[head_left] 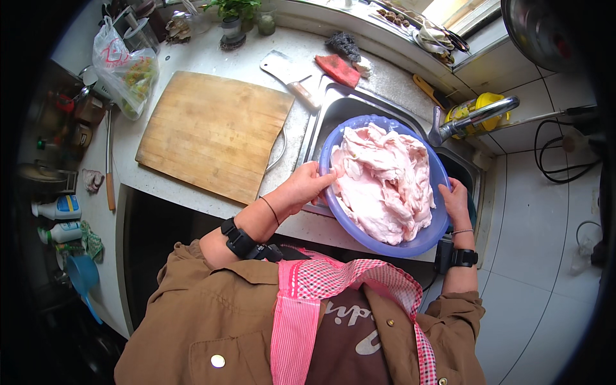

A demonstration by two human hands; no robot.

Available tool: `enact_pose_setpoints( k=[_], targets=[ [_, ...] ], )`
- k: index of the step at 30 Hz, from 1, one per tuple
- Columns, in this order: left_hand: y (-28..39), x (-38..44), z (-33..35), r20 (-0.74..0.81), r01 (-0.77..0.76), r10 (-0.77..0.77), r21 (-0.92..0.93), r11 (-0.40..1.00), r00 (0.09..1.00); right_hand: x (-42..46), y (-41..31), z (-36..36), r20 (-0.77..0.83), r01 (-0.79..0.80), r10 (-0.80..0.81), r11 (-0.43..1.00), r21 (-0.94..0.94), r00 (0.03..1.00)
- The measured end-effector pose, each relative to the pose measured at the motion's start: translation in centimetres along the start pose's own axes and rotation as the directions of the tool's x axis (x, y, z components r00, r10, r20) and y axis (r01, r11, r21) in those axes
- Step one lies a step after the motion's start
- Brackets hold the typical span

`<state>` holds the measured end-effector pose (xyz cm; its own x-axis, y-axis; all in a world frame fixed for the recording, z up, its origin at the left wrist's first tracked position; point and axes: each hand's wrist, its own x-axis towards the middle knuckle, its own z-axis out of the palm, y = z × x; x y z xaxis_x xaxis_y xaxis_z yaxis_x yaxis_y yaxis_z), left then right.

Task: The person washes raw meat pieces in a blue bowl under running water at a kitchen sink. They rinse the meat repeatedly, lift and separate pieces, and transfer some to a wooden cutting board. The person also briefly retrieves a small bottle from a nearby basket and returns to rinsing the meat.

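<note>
A blue plastic basin [332, 195] full of pale pink raw fat or fatty meat [385, 183] is between my hands, over the front of the steel sink [327, 108]. My left hand [308, 185] grips its left rim, thumb on top. On the opposite side, my right hand [455, 202] holds the right rim. The fingers under the basin are mostly hidden. Left of the sink lies a wooden cutting board [216, 134] with a metal handle at its right edge. A cleaver [288, 74] rests behind the board, its wooden handle towards the sink.
The curved faucet [481, 115] reaches over the sink's right part. A red sponge cloth [337, 70] and a dark scouring pad [344, 44] lie behind the sink. At the left stand a plastic bag of produce [127, 72], a sharpening steel [109, 163] and spray bottles [60, 208].
</note>
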<state>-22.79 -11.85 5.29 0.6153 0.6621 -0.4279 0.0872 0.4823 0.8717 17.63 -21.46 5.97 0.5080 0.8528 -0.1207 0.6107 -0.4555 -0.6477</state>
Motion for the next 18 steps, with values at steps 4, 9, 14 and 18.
enact_pose_setpoints(
  k=[4,9,14,18],
  targets=[
    [-0.6,0.2,-0.1,0.009,0.006,-0.006,-0.018,1.0,1.0,0.1,-0.6,0.0,0.019,-0.005,0.006,1.0,-0.03,1.0],
    [-1.0,0.3,0.0,-0.001,0.007,-0.007,-0.044,0.999,1.0,0.3,-0.6,-0.2,0.038,-0.008,0.01,0.999,-0.05,0.999],
    [-1.1,0.2,0.0,0.005,0.022,-0.022,-0.046,0.999,1.0,0.3,-0.8,-0.3,0.043,0.008,-0.006,0.999,-0.041,0.999],
    [-1.4,0.5,0.0,0.013,0.025,-0.024,-0.039,0.999,1.0,0.4,-0.3,-0.1,0.043,0.011,-0.009,0.999,-0.032,0.999]
  ],
)
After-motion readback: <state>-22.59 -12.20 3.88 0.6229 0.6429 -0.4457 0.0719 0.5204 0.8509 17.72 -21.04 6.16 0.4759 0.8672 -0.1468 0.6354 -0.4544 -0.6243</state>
